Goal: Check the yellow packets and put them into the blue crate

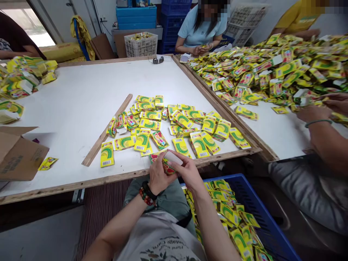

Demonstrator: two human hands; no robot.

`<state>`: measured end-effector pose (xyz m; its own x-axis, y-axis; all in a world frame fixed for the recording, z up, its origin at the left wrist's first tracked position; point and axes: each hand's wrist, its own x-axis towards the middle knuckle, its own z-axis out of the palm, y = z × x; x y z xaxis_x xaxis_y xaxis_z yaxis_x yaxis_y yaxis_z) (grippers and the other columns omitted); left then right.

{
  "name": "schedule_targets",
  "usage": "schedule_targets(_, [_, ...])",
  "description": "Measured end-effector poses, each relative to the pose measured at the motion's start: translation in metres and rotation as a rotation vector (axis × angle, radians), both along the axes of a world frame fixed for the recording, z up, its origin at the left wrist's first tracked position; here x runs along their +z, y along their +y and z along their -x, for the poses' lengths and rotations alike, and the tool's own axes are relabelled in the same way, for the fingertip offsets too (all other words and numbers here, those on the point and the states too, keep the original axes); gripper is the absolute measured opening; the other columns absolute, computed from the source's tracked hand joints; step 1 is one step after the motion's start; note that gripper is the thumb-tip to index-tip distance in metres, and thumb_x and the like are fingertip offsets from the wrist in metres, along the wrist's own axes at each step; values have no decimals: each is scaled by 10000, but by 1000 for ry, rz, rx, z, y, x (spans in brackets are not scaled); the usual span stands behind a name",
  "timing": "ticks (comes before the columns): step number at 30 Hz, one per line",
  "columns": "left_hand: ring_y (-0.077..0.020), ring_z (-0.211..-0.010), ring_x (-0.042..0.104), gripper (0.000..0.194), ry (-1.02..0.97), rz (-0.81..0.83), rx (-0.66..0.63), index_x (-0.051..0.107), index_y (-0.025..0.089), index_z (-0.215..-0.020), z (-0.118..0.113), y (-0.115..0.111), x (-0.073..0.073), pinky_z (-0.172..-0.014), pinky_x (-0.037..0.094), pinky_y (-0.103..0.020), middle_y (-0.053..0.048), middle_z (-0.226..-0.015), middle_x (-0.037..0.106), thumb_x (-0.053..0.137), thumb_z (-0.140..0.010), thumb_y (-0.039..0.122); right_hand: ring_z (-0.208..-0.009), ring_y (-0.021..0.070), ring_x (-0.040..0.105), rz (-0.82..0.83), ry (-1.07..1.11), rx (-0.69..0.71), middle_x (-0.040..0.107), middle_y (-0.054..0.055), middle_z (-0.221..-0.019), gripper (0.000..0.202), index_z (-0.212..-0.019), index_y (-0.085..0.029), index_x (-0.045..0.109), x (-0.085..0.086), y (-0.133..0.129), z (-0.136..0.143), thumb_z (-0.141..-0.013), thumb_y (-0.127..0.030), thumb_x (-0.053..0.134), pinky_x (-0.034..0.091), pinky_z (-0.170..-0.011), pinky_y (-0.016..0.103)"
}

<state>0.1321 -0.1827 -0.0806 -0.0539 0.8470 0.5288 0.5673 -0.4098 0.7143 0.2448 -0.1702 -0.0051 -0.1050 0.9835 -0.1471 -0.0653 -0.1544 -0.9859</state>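
Observation:
Both my hands meet at the table's front edge around one small printed box with a white end flap standing up. My left hand wraps round the box from the left, wearing a dark band and a beaded bracelet. On the other side, my right hand has its fingers on the white flap and the box's right side. My fingers cover much of the box. Just beyond them lies a loose spread of yellow boxes with green curves and barcodes, some showing red printed sides.
A wooden strip borders the boxes on the left. By my right leg, a blue crate holds many yellow boxes. A cardboard box and a small yellow packet lie left. Co-workers sit around a large heap of boxes at right.

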Motion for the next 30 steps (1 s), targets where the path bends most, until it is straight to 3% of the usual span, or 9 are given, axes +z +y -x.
schedule_targets(4, [-271,-1097,621,685,17,-202,-74,286,222,-1321,-4,2,-10,-886,523,-437,-138,-1217,597,655,-752,318,-656,203,662,10,-2,19,737,21,-718,225,-785,-164,765,-8,-1,-1,-661,-351,757,533,-651,318])
schedule_targets(6, [-263,-1109,617,605,8,-246,-120,324,245,-1267,-2,4,-10,-884,526,-435,-131,-1241,584,651,-761,299,-629,208,656,-60,-58,0,729,25,-686,235,-733,-162,761,-10,-7,-4,-732,-388,700,529,-635,330])
schedule_targets(12, [-277,-1214,539,662,-90,-116,-141,273,199,-1335,0,2,0,-945,496,-440,-180,-1338,504,620,-782,311,-929,282,692,-428,-336,22,736,53,-1072,298,-1068,-266,735,-9,-24,-2,-790,-352,669,536,-836,414])
schedule_targets(17, [-313,-980,656,679,9,82,-137,311,176,-1323,-1,3,-3,-772,537,-444,-167,-1139,623,614,-761,409,-903,268,713,-426,-454,-99,729,35,-1075,291,-1101,-261,717,-7,-17,1,-853,-345,591,565,-825,404])
schedule_targets(20, [-336,-911,666,713,31,98,-111,320,155,-1308,-1,5,-8,-721,534,-457,-167,-1057,645,617,-740,467,-975,274,698,-415,-434,-31,707,34,-1118,295,-1121,-255,706,-6,-12,-3,-873,-344,574,556,-867,403])
schedule_targets(24, [-318,-893,663,631,1,120,-122,342,173,-1287,-6,4,-8,-707,532,-440,-151,-1027,643,589,-764,426,-1040,263,675,-491,-470,133,679,34,-1186,334,-1211,-279,644,-6,-11,-4,-888,-305,562,543,-896,397])
schedule_targets(27, [-303,-936,643,578,0,107,-160,347,188,-1291,-4,2,3,-755,529,-444,-154,-1080,618,559,-786,373,-1081,245,655,-580,-566,201,658,41,-1236,408,-1300,-283,570,-4,-18,-2,-893,-277,541,543,-892,370])
schedule_targets(30, [-306,-1089,570,650,107,46,-250,377,202,-1288,23,1,20,-905,488,-460,-144,-1184,572,636,-747,452,-916,236,716,-592,-692,113,722,61,-1111,368,-1260,-268,614,0,-35,-26,-921,-307,475,582,-760,335])
